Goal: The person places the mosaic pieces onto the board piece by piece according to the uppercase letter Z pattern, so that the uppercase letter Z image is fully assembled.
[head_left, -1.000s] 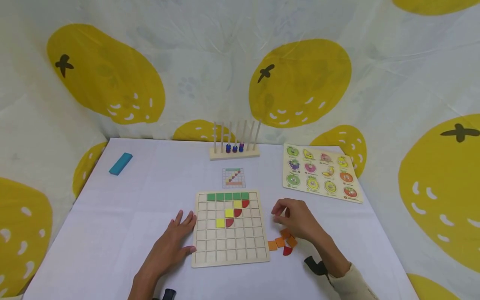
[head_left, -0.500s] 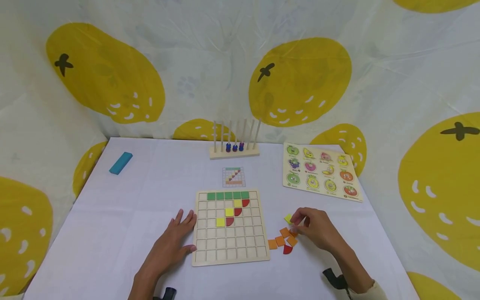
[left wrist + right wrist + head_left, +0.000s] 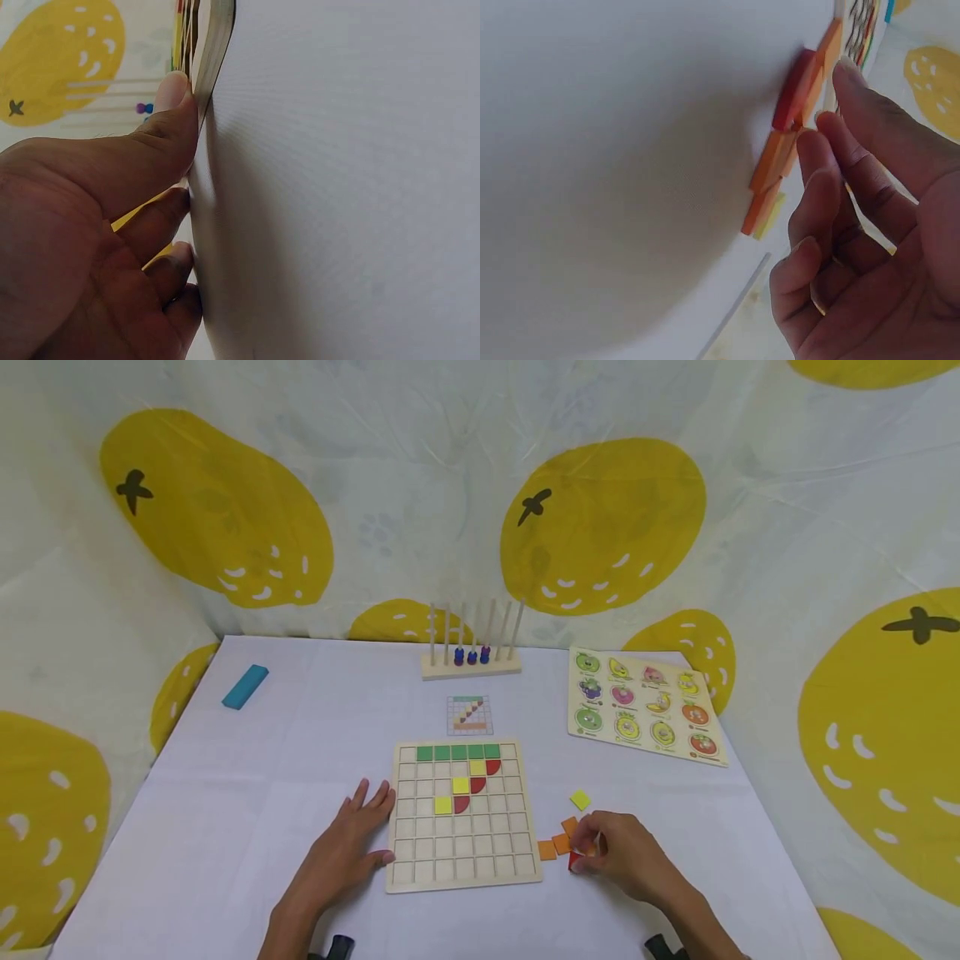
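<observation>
A square wooden grid board (image 3: 465,849) lies flat on the table. On it are a row of green square tiles (image 3: 458,752) and a diagonal of yellow squares (image 3: 461,786) paired with red quarter-circles (image 3: 477,786). My left hand (image 3: 345,839) rests at the board's left edge, thumb and fingers spread and touching it. To the right of the board, my right hand (image 3: 626,853) hovers over loose orange tiles (image 3: 547,850) and a partly covered red quarter-circle tile (image 3: 795,90). Its thumb and forefinger are bent with a gap between them, holding nothing. A loose yellow tile (image 3: 581,800) lies beyond.
Behind the board lies a small pattern card (image 3: 470,716). A peg stand (image 3: 471,668) with a few beads is farther back. The fruit puzzle board (image 3: 647,706) lies back right, and a teal block (image 3: 245,687) back left. A fruit-print curtain (image 3: 420,485) surrounds the table.
My right hand first moves right, letting go of a yellow tile beside the pile, then comes down toward the red quarter-circle and orange tiles. My left hand stays at the board's edge.
</observation>
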A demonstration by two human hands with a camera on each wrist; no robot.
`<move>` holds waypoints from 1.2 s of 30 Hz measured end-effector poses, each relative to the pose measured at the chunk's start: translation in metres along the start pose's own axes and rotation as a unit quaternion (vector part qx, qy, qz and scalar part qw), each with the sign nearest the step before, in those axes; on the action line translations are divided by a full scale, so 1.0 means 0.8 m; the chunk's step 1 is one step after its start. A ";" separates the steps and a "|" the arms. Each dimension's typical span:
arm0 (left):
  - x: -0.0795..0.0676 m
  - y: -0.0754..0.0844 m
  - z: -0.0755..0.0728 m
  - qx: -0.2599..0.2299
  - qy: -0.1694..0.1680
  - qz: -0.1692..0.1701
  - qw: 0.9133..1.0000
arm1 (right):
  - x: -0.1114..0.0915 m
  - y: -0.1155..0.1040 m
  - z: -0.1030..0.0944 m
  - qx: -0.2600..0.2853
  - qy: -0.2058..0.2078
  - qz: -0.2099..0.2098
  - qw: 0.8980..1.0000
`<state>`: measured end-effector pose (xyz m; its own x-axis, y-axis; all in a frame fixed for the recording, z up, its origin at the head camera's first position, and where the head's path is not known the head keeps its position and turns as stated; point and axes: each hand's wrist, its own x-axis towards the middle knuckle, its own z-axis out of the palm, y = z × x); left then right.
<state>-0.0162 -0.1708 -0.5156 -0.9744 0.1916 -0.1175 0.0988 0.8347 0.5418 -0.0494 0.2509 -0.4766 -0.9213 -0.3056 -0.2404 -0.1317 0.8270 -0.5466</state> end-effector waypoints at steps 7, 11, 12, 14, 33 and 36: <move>0.001 -0.001 -0.001 0.001 -0.001 0.010 1.000 | -0.005 -0.008 0.012 -0.042 0.030 0.005 0.999; 0.001 0.000 -0.002 0.004 -0.003 0.011 1.000 | -0.006 -0.009 0.014 -0.051 0.033 0.013 0.998; 0.002 0.000 -0.002 0.004 -0.003 0.010 1.000 | -0.005 -0.009 0.014 -0.049 0.030 0.014 0.998; 0.002 0.000 -0.002 0.003 -0.003 0.007 1.000 | -0.004 -0.009 0.015 -0.044 0.021 0.011 0.999; -0.002 0.001 -0.002 -0.012 -0.003 -0.001 1.000 | 0.029 -0.056 0.007 0.025 0.013 -0.131 0.991; -0.002 0.001 -0.002 -0.012 -0.002 0.000 1.000 | 0.038 -0.072 0.011 0.036 0.014 -0.143 0.989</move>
<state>-0.0148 -0.1712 -0.5133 -0.9735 0.1933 -0.1219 0.0929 0.8221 0.5618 -0.0665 0.1895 -0.4596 -0.8602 -0.5078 -0.0461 -0.3624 0.6724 -0.6454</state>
